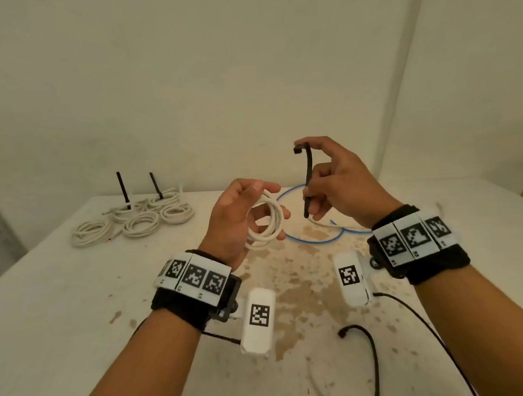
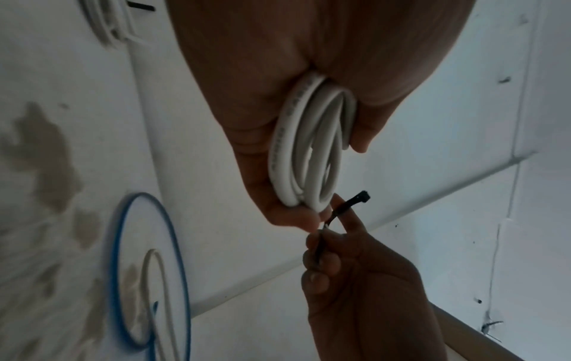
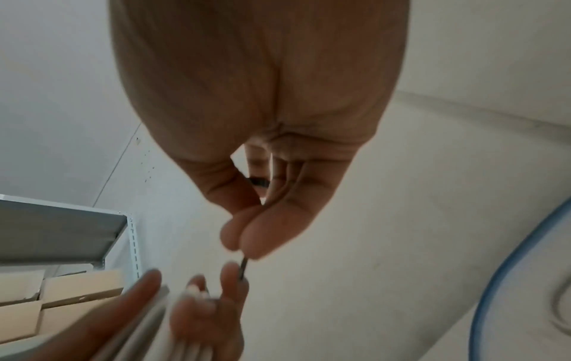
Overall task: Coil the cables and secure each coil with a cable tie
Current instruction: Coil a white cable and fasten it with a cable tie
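Note:
My left hand point(image 1: 249, 214) grips a small coil of white cable point(image 1: 266, 220), held upright above the table; in the left wrist view the white coil point(image 2: 309, 151) sits between thumb and fingers. My right hand point(image 1: 329, 178) holds a black cable tie point(image 1: 308, 179) upright just right of the coil, its head at the top by the index finger. In the left wrist view the black tie point(image 2: 349, 202) nearly touches the coil's far end. The tie's tail point(image 3: 243, 267) pokes out below my right fingers in the right wrist view.
Several finished white coils point(image 1: 133, 221) lie at the table's back left, two with black ties sticking up. A loose blue cable point(image 1: 311, 239) and a white one loop on the stained white table point(image 1: 76, 301) behind my hands. Black wrist-camera leads trail at the front right.

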